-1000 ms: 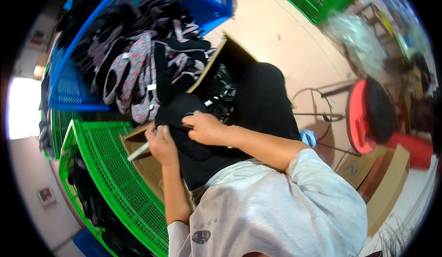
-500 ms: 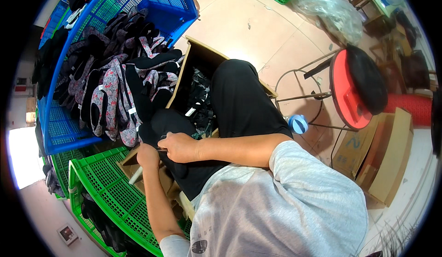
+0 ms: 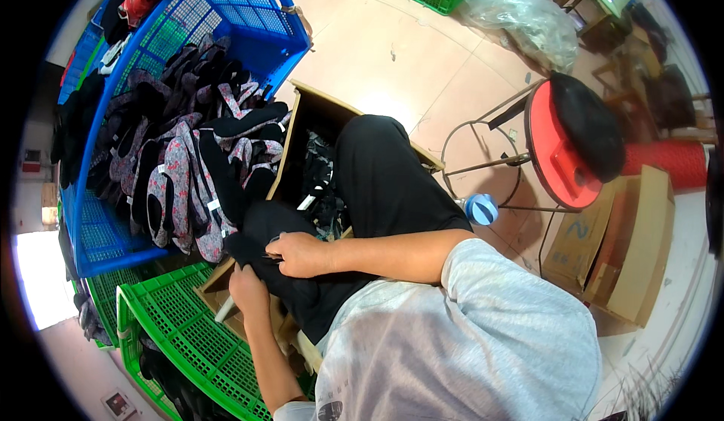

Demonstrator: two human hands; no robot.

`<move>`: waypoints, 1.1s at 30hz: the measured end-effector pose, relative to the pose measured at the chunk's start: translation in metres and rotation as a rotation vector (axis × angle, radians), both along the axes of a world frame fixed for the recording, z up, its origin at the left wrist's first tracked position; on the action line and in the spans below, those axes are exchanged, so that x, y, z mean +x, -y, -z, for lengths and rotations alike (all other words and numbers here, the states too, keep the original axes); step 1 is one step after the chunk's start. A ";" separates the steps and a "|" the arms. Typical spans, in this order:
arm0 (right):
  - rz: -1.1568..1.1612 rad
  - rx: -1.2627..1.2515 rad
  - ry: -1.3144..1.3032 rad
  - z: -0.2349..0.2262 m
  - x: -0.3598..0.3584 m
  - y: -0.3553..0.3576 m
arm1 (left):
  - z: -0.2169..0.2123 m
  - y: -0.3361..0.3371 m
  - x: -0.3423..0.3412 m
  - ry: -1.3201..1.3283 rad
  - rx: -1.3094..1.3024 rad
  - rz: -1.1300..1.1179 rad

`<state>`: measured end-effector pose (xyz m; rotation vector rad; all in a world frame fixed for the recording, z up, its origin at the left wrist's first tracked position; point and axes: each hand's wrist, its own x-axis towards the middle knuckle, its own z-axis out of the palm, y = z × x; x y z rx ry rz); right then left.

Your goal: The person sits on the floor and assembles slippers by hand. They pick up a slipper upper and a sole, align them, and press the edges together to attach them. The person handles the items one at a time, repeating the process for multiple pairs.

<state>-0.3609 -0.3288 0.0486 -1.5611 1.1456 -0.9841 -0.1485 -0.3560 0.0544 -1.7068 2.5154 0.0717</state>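
Over my lap, my left hand (image 3: 249, 290) is closed, its fingers pinching the edge of a dark fabric piece (image 3: 243, 247) that looks like part of a slipper. Just to its right, my right hand (image 3: 303, 255) is closed in a fist; a small dark, shiny end shows at its fingertips, too small to name. The fabric piece blends with my black trousers, so its outline is hard to follow. Beyond it, floral slippers with black soles (image 3: 177, 179) lie piled in a large blue plastic crate (image 3: 87, 157), some with white tags.
An open cardboard box (image 3: 283, 145) with dark scraps stands before my knees. A green crate (image 3: 188, 323) is at my left. To the right are a red-topped stool (image 3: 547, 130) with a black cushion, a blue-lidded bottle (image 3: 481, 210), a cardboard carton (image 3: 641, 247) and a plastic bag (image 3: 520, 21).
My hands have moved slightly apart and lower, and the left hand now sits nearer to me. The view has shifted a little. More of a red thing shows at upper left.
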 end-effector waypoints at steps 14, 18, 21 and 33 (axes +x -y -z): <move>-0.296 0.278 0.302 -0.020 -0.064 -0.007 | -0.040 -0.039 -0.004 -2.025 0.292 -0.767; -0.308 0.328 0.356 -0.013 -0.074 -0.014 | -0.035 -0.044 -0.006 -2.148 0.572 -0.805; -0.244 0.327 0.319 -0.015 -0.078 -0.013 | -0.040 -0.042 -0.012 -2.264 0.783 -0.800; -0.256 0.380 0.284 0.005 -0.072 -0.014 | -0.072 -0.052 -0.036 -2.387 0.675 -0.509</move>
